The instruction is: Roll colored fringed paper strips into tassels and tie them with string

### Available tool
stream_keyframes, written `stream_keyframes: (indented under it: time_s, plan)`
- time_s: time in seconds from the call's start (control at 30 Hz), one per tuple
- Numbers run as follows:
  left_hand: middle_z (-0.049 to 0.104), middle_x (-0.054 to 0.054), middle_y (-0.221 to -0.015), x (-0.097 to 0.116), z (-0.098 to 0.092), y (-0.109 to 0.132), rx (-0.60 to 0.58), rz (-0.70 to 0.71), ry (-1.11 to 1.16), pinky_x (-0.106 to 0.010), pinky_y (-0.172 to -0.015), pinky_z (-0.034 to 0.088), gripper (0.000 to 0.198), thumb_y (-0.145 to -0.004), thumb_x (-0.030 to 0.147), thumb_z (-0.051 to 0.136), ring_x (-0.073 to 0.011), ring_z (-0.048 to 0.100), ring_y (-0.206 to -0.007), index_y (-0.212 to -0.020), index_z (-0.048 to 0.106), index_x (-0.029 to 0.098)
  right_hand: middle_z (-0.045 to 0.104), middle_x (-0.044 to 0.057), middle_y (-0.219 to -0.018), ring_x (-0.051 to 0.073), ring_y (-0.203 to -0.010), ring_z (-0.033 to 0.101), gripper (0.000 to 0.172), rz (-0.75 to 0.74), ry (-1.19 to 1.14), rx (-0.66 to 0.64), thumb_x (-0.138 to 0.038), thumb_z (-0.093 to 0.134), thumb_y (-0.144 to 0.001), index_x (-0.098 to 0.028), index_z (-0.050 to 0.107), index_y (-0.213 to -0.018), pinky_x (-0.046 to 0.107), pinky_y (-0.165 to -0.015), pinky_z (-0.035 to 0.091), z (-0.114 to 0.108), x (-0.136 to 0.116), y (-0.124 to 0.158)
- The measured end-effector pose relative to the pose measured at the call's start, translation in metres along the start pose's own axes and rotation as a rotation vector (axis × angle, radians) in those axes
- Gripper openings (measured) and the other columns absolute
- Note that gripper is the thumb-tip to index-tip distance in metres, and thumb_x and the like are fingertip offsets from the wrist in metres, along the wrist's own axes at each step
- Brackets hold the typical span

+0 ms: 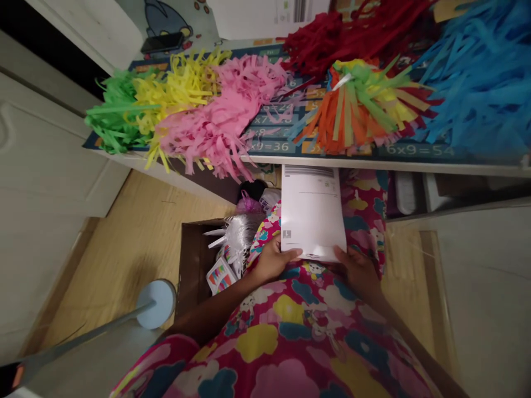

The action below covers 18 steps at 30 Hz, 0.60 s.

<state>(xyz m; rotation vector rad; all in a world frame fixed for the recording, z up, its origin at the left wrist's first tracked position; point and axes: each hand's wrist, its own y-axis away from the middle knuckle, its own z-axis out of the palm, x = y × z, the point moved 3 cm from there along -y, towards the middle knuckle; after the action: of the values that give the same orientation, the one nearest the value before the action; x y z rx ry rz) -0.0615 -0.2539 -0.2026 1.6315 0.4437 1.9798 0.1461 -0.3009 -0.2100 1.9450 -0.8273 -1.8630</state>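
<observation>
On my lap, partly under the table's front edge, lies a flat white packet (314, 215) with grey print and a dark striped band at its far end. My left hand (274, 258) pinches its near left corner, the thumb on top and the fingers underneath. At the near right corner my right hand (357, 270) grips it the same way, with most of its fingers hidden below. Patterned pink cloth (286, 331) covers my lap beneath both hands.
Green (118, 113), yellow (178, 83), pink (215, 121), red (315, 44) and blue (481, 83) paper strips lie on the table, beside a multicoloured tassel bunch (360, 108). A phone (162, 42) rests behind. Below stands a brown box (194, 265) holding silvery strips (238, 237). A round-based pole (155, 304) is at left.
</observation>
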Motion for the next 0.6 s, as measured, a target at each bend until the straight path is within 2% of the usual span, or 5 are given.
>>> stream_keyframes:
  time_s: [0.13, 0.3, 0.4, 0.5, 0.6]
  plan:
    - [0.077, -0.005, -0.087, -0.004, -0.002, 0.0, 0.129, -0.033, 0.172, -0.03, -0.064, 0.06, 0.052, -0.052, 0.044, 0.094, -0.0177, 0.071, -0.07, -0.09, 0.072, 0.017, 0.073, 0.007, -0.062, 0.028, -0.064, 0.071, 0.047, 0.146, -0.001, -0.09, -0.063, 0.074, -0.063, -0.021, 0.068, -0.084, 0.035, -0.057, 0.056, 0.008, -0.011, 0.002]
    - [0.076, -0.006, -0.074, -0.009, 0.01, 0.0, 0.014, -0.061, 0.085, -0.033, -0.07, 0.06, 0.05, -0.052, 0.058, 0.089, -0.02, 0.072, -0.069, -0.071, 0.072, 0.015, 0.076, 0.01, -0.071, 0.027, -0.059, 0.071, 0.047, 0.062, 0.036, -0.106, -0.066, 0.068, -0.068, -0.021, 0.069, -0.083, 0.038, -0.059, 0.057, 0.028, -0.027, 0.001]
    - [0.074, -0.006, -0.071, -0.006, 0.008, 0.003, 0.025, -0.013, 0.045, -0.034, -0.073, 0.058, 0.054, -0.054, 0.065, 0.084, -0.0196, 0.07, -0.069, -0.07, 0.071, 0.014, 0.077, 0.012, -0.077, 0.029, -0.065, 0.073, 0.053, 0.022, 0.078, -0.248, -0.07, 0.063, -0.07, -0.019, 0.069, -0.082, 0.037, -0.06, 0.057, 0.039, -0.028, 0.002]
    - [0.071, -0.005, -0.066, 0.012, -0.016, 0.009, 0.059, 0.029, -0.025, -0.03, -0.066, 0.054, 0.054, -0.055, 0.064, 0.082, -0.0158, 0.064, -0.06, -0.068, 0.068, 0.013, 0.075, 0.01, -0.068, 0.027, -0.059, 0.071, 0.054, -0.049, 0.325, -0.397, -0.071, 0.054, -0.077, -0.019, 0.068, -0.071, 0.034, -0.051, 0.053, 0.034, -0.036, 0.001]
    - [0.066, 0.0, -0.059, 0.052, -0.052, 0.023, 0.014, 0.056, -0.173, -0.025, -0.058, 0.047, 0.041, -0.054, 0.048, 0.085, -0.0121, 0.056, -0.052, -0.064, 0.067, 0.013, 0.073, 0.006, -0.065, 0.024, -0.058, 0.068, 0.046, -0.316, 0.548, -0.309, -0.063, 0.055, -0.083, -0.021, 0.07, -0.07, 0.032, -0.053, 0.05, 0.019, -0.076, -0.002]
